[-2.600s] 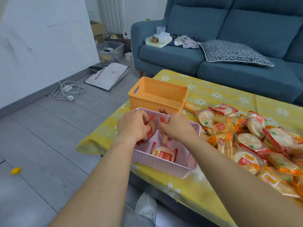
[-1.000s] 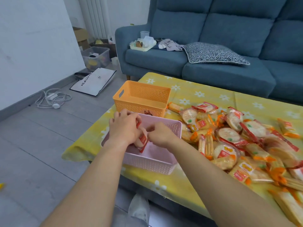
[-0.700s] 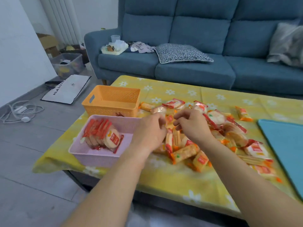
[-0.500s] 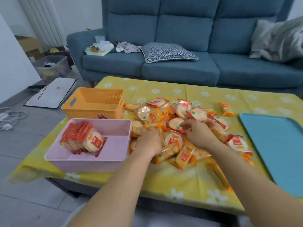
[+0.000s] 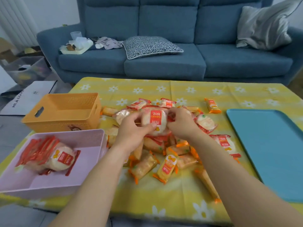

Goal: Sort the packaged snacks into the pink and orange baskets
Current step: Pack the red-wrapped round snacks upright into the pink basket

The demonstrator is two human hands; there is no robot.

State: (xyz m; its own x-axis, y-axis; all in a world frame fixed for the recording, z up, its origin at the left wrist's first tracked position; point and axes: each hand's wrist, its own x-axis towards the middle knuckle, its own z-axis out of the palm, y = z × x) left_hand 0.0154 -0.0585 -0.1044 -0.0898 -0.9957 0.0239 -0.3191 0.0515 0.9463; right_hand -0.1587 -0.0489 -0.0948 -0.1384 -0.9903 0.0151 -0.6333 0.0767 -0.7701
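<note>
A pile of packaged snacks (image 5: 170, 154), round red-labelled rice crackers and long orange-edged packs, lies mid-table. My left hand (image 5: 131, 133) and my right hand (image 5: 180, 123) both grip a round red-labelled cracker pack (image 5: 155, 120), lifted just above the pile. The pink basket (image 5: 91, 138) at the near left holds a row of red cracker packs (image 5: 47, 154). Behind it stands the orange basket (image 5: 64, 110), with nothing visible inside.
A yellow flowered cloth covers the table (image 5: 164, 199). A blue tray (image 5: 270, 145) lies at the right. A blue sofa (image 5: 164, 63) with cushions stands behind. Boxes and a white bag (image 5: 27, 97) sit on the floor at left.
Both hands left the pink basket, moved right to the pile and picked up a round cracker pack. My view swung right.
</note>
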